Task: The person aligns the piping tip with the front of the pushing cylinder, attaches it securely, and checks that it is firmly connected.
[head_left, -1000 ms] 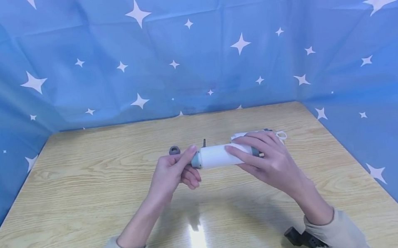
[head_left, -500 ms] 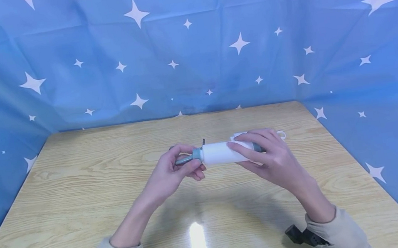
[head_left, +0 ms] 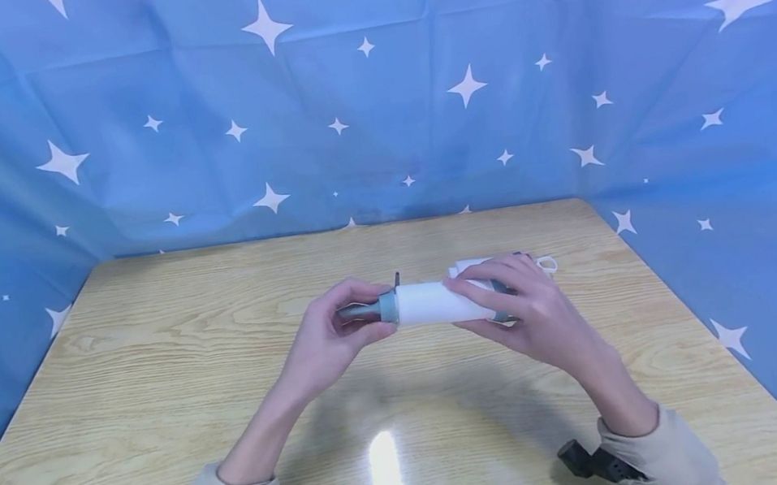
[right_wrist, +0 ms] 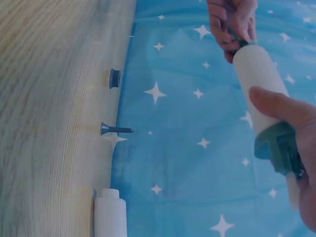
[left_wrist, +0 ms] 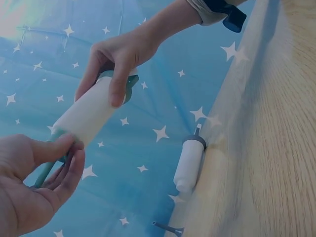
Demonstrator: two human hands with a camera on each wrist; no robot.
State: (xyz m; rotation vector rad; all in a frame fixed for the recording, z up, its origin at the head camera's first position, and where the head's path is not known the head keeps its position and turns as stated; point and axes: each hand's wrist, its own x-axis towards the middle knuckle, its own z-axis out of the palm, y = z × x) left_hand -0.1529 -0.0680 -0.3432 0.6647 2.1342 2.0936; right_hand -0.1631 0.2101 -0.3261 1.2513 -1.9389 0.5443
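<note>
A white tube with teal end fittings lies level between my hands, above the table. My left hand pinches the teal collar at its left end, index finger over the top and thumb underneath. From that collar a slim teal nozzle points back toward the palm. My right hand grips the tube's other end, its thumb along the white wall. In the right wrist view a wide teal cap shows at that end, partly covered by the hand.
Behind the right hand, a second white tube with a dark collar rests on the wooden table. A small dark nozzle stands near it, with a dark ring farther left. A blue star-printed cloth hangs behind.
My left hand has turned around the collar: its thumb went from the top to underneath, baring the nozzle. The right hand keeps its grip, and the tube stays nearly in place.
</note>
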